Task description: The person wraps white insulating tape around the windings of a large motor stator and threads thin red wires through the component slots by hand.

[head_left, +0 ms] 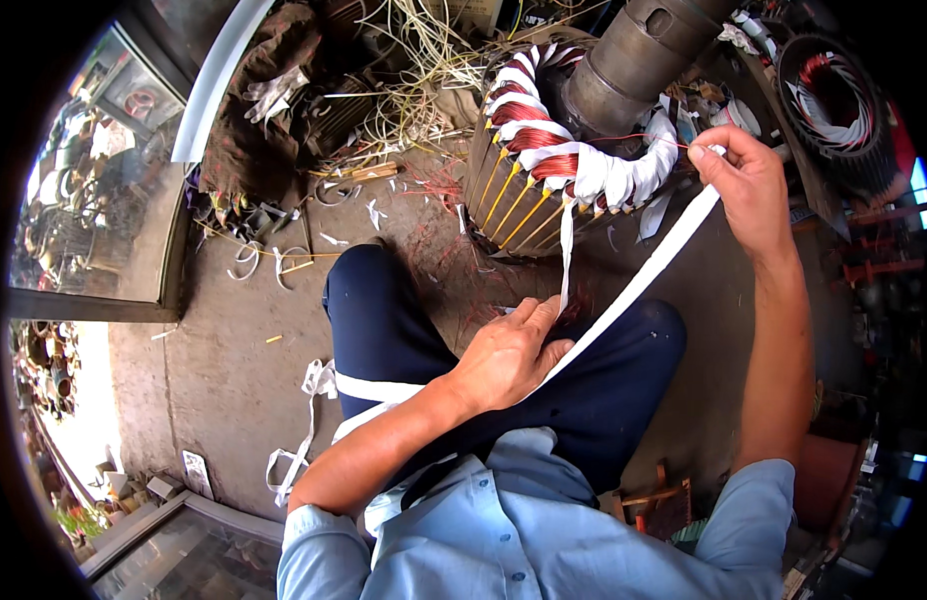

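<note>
In front of my knees stands a motor stator point(504, 185) with red copper windings point(524, 133) bound along the top by white wrapping point(634, 178). From the bound ring a narrow strip of white cloth tape point(567, 245) hangs down to my left hand point(509, 355), whose fingers are closed on it above my lap. My right hand point(744, 190), raised to the right of the stator, pinches the white tape, which slants taut down toward my left hand. A thin red strand point(644, 135) runs from the windings to my right fingertips.
A thick metal cylinder point(634, 65) rises behind the winding ring. Loose tape point(309, 430) trails past my left thigh to the floor. Tangled pale strands point(414, 90) and brown cloth point(254, 130) lie at the back left. Another wound stator point(834, 100) stands at the far right. A glass-paned frame point(169, 250) is at left.
</note>
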Tool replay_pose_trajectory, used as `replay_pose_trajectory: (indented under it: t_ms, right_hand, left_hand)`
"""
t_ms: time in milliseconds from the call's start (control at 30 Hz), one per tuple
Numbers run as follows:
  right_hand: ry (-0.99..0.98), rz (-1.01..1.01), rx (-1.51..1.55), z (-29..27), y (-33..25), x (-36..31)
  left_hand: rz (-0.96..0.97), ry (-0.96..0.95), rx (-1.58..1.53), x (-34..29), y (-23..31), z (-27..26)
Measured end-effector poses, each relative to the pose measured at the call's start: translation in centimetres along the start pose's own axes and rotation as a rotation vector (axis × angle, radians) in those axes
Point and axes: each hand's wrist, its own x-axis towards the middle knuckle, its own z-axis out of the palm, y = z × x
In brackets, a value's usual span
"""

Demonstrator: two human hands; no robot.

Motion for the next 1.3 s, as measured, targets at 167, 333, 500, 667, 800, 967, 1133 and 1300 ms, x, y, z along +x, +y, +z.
replay_pose_trajectory:
  t_ms: [167,333,500,667,800,967,1133,1300]
  right_hand:
    - [-0.079,0.084,0.038,-0.2,0.9,3.4]
    - [-0.163,0.070,0.046,0.8,1.2,4.6]
    - [-0.125,-0.035,-0.271,6.3,-0.2,3.0]
    - [-0.089,-0.094,-0.409,7.8,-1.0,2.6]
    - [-0.115,-0.082,-0.421,7.9,-1.1,2.9]
    - [-0.046,-0.095,-0.391,7.6,-1.1,2.4]
    - [-0.034,0.096,0.343,7.4,-3.2,1.1]
    - [0.018,0.248,0.971,7.7,-5.3,-2.8]
  left_hand:
    - [-0.042,0.065,-0.118,0.3,-0.3,-1.6]
    - [-0.113,0.245,-0.190,0.9,-2.5,-3.2]
    - [-0.125,0.439,-0.044,2.9,-4.9,-5.1]
    - [0.207,0.521,0.309,5.6,-4.9,-6.1]
    - [0.399,0.556,0.362,7.1,-5.0,-6.3]
    - [0.422,0.507,0.320,7.3,-3.4,-7.0]
    - [0.328,0.419,-0.014,5.4,-2.6,-7.5]
    - [0.178,0.418,-0.091,1.4,-1.1,-8.4]
